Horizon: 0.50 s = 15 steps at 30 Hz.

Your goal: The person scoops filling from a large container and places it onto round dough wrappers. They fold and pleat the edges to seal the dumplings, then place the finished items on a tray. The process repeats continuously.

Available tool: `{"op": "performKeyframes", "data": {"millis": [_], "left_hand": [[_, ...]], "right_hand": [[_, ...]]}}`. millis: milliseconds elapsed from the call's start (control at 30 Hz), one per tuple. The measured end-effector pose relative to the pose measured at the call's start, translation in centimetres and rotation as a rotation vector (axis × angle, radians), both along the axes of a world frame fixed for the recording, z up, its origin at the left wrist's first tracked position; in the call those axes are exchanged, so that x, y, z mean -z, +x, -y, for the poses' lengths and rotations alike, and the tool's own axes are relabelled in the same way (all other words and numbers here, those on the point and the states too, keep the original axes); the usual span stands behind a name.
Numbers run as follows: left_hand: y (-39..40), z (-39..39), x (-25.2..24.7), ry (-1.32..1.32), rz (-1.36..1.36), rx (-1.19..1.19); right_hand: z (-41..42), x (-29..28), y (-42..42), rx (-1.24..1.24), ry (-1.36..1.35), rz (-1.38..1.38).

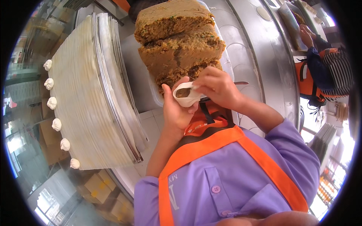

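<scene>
A white dough wrapper rests cupped in my left hand, with brown filling visible through its open top. My right hand pinches the wrapper's rim on the right side, where small folds are gathered. Beneath and beyond both hands lies a large mass of brown minced filling with green flecks, broken into thick slabs. It fills a translucent plastic tub, whose near side is partly hidden by my hands.
To the left, several pleated buns line the far edge of a stack of cloth-lined trays. A steel counter runs along the right. Farther right, a co-worker's hands reach over a metal tray. A thin handle protrudes beside the tub.
</scene>
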<state>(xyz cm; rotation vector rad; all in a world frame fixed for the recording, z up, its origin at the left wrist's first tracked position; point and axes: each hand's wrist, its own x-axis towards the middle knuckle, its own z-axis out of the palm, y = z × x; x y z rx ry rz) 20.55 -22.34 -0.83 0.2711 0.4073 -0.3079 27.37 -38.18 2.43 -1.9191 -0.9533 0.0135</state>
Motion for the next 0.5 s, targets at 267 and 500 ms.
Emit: {"op": "performKeyframes", "data": {"millis": [267,500], "left_hand": [[0.7,-1.3,-0.8,0.736,0.119,0.307],[0.9,-2.1,-0.2,0.748,0.215,0.409]], "right_hand": [[-0.8,-1.0,-0.1,-0.084,-0.039,-0.104],[-1.0,-1.6,-0.7,-0.202,-0.133,0.013]]}}
